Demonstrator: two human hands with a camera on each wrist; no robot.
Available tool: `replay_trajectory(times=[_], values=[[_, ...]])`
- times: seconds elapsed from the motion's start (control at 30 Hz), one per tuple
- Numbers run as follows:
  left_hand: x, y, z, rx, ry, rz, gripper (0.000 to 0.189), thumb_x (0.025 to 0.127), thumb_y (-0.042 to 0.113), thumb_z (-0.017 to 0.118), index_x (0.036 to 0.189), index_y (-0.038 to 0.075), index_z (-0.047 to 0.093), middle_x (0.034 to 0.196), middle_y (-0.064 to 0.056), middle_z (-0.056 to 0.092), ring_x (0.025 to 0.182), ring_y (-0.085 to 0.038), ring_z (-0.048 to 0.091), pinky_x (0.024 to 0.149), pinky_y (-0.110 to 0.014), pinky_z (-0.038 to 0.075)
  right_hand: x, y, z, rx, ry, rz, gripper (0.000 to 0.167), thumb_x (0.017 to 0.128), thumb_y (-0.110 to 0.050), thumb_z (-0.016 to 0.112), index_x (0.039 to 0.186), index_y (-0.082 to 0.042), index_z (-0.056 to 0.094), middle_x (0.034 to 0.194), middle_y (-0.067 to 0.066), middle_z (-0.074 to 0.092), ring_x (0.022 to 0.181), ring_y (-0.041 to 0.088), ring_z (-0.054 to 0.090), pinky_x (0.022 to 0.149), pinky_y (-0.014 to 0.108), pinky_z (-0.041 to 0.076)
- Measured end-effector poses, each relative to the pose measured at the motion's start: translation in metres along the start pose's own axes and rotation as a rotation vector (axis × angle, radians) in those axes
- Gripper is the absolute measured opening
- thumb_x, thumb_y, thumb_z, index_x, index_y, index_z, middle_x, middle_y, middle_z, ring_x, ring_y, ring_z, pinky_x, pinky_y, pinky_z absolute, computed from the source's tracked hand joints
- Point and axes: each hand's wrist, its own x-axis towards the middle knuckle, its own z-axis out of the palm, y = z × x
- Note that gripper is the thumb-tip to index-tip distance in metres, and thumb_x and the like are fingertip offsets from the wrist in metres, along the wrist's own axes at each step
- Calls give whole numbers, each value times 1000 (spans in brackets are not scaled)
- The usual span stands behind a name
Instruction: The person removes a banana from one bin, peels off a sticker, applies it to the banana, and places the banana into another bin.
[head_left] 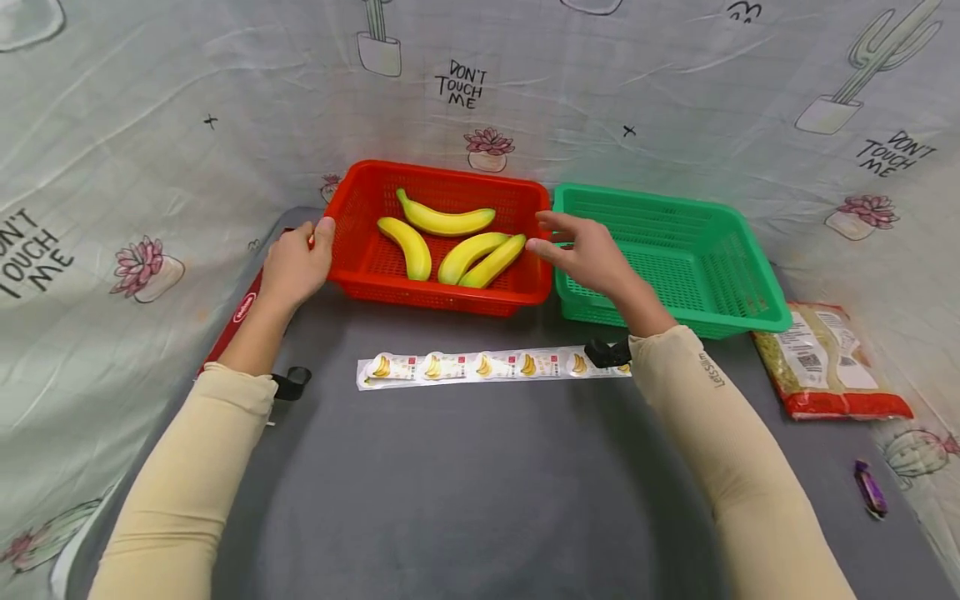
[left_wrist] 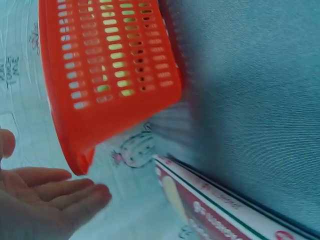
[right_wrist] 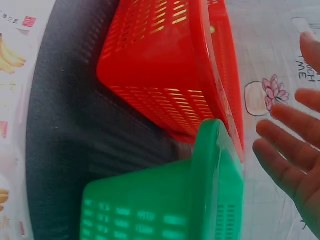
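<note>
A red basket stands at the back of the table with several yellow bananas in it. At its left end is my left hand; in the left wrist view the fingers reach out fairly straight beside the rim, and I cannot tell if they touch it. My right hand hovers by the basket's right end, over the near left corner of a green basket. Its fingers are spread and hold nothing. The green basket is empty inside as far as it shows.
A strip of banana-printed labels lies in front of the baskets, partly hidden by the right wrist. To the right are a red-edged bag and a purple wrapped sweet. A long red box lies left, by the patterned curtain.
</note>
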Motion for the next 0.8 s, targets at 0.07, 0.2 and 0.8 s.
replay_trajectory(times=[0.07, 0.2, 0.8], values=[[0, -7, 0, -70, 29, -31, 61, 107, 48, 32, 101, -6, 60, 96, -31, 60, 97, -45, 55, 86, -55, 42, 8, 0, 2, 1, -39, -11, 64, 99, -42, 65, 154, -16, 46, 154, 11, 52, 132, 34, 58, 102, 50, 53], [2, -17, 1, -198, 0, -142, 60, 107, 48, 37, 128, 0, 67, 117, -26, 66, 109, -38, 54, 97, -50, 44, 22, 0, 5, -16, -110, -29, 60, 98, -36, 68, 151, -16, 50, 149, 12, 56, 132, 33, 56, 102, 50, 53], [3, -36, 14, -651, 64, -388, 39, 103, 26, 60, 132, 2, 65, 104, 8, 56, 70, -5, 53, 63, -14, 48, 76, -5, 52, -143, -404, -146, 57, 92, -25, 77, 144, -12, 59, 146, 15, 59, 137, 33, 50, 115, 52, 40]])
